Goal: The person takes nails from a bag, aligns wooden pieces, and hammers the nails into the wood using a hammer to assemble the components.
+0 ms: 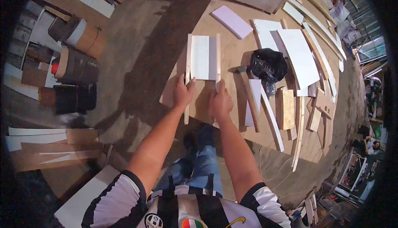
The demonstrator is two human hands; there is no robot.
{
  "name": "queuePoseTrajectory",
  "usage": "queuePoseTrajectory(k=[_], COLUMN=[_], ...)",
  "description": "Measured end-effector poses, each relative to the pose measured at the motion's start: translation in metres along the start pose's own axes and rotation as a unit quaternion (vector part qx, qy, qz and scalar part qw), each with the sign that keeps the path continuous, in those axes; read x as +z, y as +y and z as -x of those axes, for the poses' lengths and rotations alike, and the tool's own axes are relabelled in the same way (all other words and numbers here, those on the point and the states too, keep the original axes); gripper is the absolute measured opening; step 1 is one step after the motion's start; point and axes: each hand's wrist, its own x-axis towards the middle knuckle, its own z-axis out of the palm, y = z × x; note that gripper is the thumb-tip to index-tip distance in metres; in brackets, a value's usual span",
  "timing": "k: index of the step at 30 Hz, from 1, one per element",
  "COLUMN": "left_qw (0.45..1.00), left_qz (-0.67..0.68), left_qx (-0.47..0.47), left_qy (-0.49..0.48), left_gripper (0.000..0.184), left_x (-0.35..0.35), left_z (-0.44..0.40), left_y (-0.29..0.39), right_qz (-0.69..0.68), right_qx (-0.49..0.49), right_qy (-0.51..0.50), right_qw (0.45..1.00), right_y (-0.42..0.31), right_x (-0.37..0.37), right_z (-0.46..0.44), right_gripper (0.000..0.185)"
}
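Dim, uneven light falls seemingly from the right, strong on the large white board [297,56] right of the fingers [191,84]; left of them, broad shadows [155,41] darken the floor [118,45]. Grain softens detail, and fisheye distortion bends distant surroundings toward black corners.

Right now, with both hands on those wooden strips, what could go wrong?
The left strip, under the left hand, and the right strip, under the right hand, might shift against the white panel; I can't see whether they're fastened. The hammer lies near the right hand, so a sideways swing could knock it. A long strip juts past the table edge and could snag clothing.
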Motion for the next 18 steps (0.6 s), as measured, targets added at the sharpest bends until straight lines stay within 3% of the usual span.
queuePoseTrajectory(k=[2, 5, 11, 18], left_qw=[0.996, 0.994, 0.998, 0.997], left_qz=[0.022, -0.031, 0.017, 0.039], left_qx=[0.074, 0.098, 0.067, 0.061], left_qy=[0.032, 0.035, 0.012, -0.004], left_gripper=[0.049, 0.045, 0.031, 0.035], left_x=[-0.001, -0.005, -0.009, 0.01], left_z=[0.015, 0.035, 0.037, 0.001], left_y=[-0.011, -0.023, -0.014, -0.015], right_qz=[-0.003, -0.021, -0.052, -0.093], right_qx=[0.01, 0.027, 0.04, 0.053], right_qy=[-0.021, -0.042, -0.032, 0.005], right_qw=[1.0, 0.999, 0.997, 0.994], right_y=[0.0, -0.003, 0.008, 0.014], right_x=[-0.001, -0.008, -0.016, 0.0], right_z=[-0.001, -0.003, 0.03, 0.021], right_gripper=[0.06, 0.06, 0.058, 0.049])
